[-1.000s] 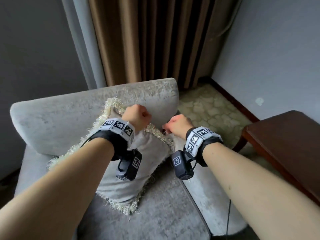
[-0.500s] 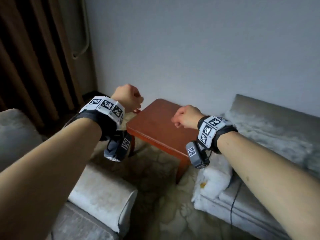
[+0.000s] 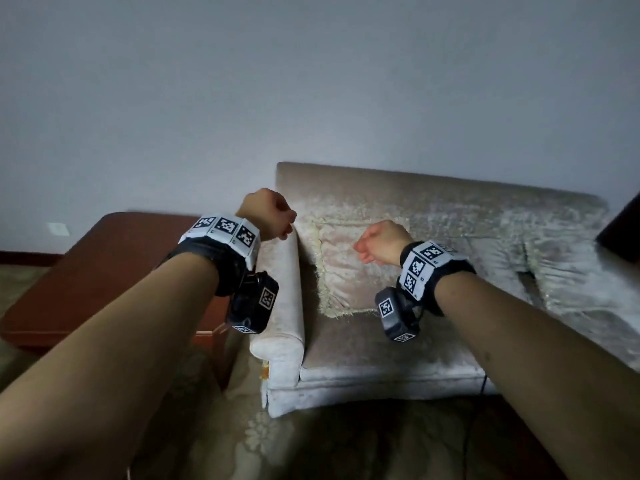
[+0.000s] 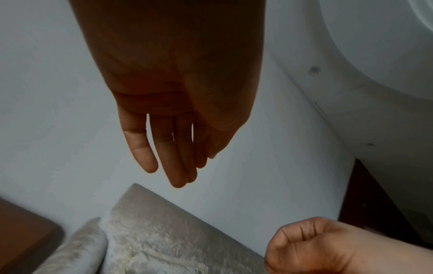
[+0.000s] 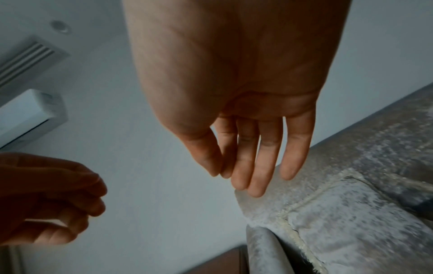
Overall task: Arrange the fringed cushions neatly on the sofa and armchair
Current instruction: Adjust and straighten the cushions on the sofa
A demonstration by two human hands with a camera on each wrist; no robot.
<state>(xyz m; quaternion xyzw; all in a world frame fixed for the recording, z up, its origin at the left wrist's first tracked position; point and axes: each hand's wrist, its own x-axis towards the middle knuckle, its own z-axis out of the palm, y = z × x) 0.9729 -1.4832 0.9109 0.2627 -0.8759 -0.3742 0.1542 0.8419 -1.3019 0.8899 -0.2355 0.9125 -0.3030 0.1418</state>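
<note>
Pale grey wall [image 3: 311, 81] behind a beige velvet sofa [image 3: 381, 351], seen from head height in dim light. Leaning upright against the sofa's backrest, just beside the left armrest [image 3: 280, 299]: one fringed cushion [image 3: 346, 268], cream trim along its edges, bottom edge resting on the seat. Farther right on the same seat, what looks like a second fringed cushion [image 3: 571, 271], blurred and hard to make out. Left of the armrest, a reddish-brown wooden side table [image 3: 104, 271] on patterned carpet [image 3: 311, 445]; low on the wall beyond it, a white outlet plate [image 3: 57, 229].

Raised in front of the sofa, well above the seat: both bare forearms, each with a black wristband carrying printed square markers and a small camera slung beneath. Left hand [image 3: 266, 214] above the inner end of the armrest, fingers [image 4: 164, 153] hanging loose and grasping nothing. Right hand [image 3: 381, 242] in front of the cushion's upper part, fingers [image 5: 257, 157] likewise slack and empty, thumb close to the index finger. Neither hand touching cushion or sofa.

From the right wrist, looking upward: a wall-mounted air conditioner [image 5: 30, 115] and a slatted ceiling vent [image 5: 28, 59]. At the far right edge of the head view, a dark object [image 3: 623, 230], not identifiable.
</note>
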